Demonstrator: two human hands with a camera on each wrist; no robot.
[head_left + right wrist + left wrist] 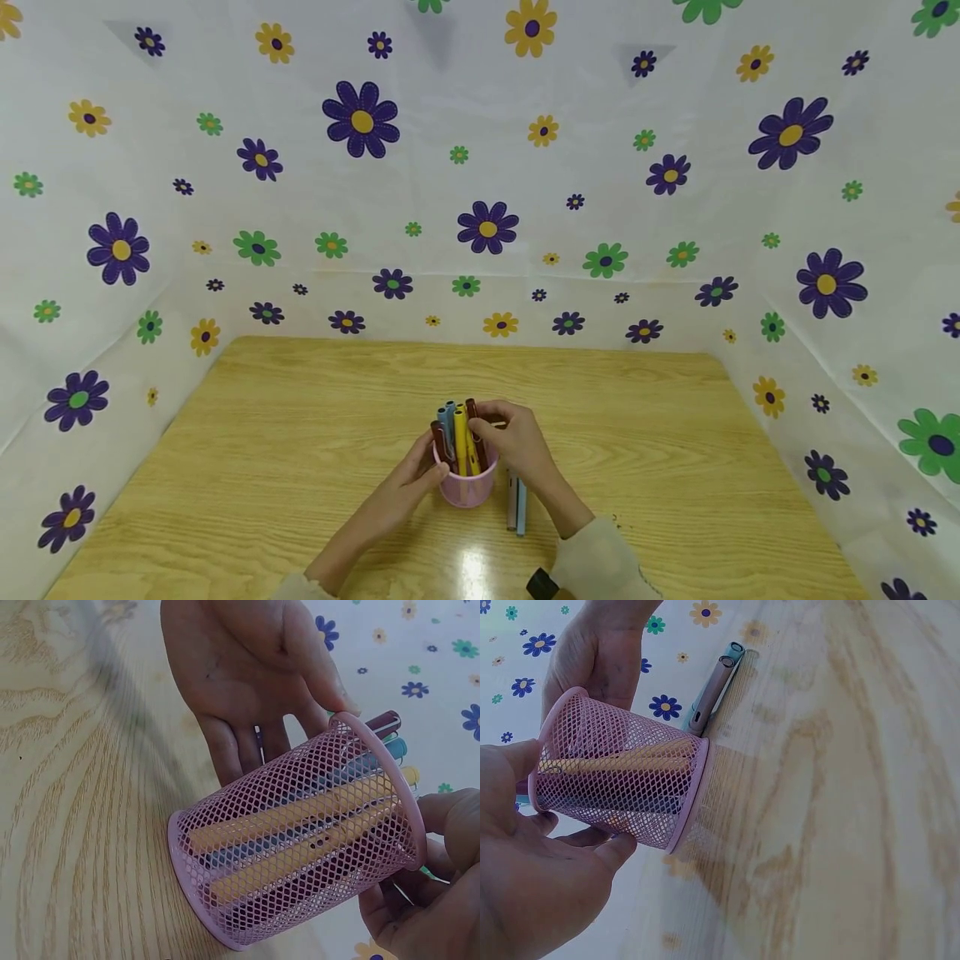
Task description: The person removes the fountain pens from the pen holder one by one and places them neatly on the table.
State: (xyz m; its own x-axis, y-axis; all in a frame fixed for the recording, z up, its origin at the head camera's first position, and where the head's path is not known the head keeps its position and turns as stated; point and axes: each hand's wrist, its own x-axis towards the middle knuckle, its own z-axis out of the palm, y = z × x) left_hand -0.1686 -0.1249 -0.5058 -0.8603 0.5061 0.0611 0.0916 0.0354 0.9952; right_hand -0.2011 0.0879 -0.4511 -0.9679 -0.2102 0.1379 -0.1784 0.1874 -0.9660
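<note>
A pink mesh pen holder (467,492) stands upright on the table, packed with blue, yellow and dark red pens. My left hand (405,487) holds it from the left; in the left wrist view the thumb lies at the rim and the fingers go round the mesh side. At the right of the rim, my right hand (517,437) pinches the top of a dark red pen (472,408) that stands in the holder. The right wrist view shows yellow pens (300,855) through the mesh; the pinched pen's contact is hidden there.
A grey pen (512,504) and a light blue pen (521,508) lie side by side on the wooden table (300,417), right of the holder under my right forearm. A flower-patterned white cloth (420,192) encloses the table's back and sides.
</note>
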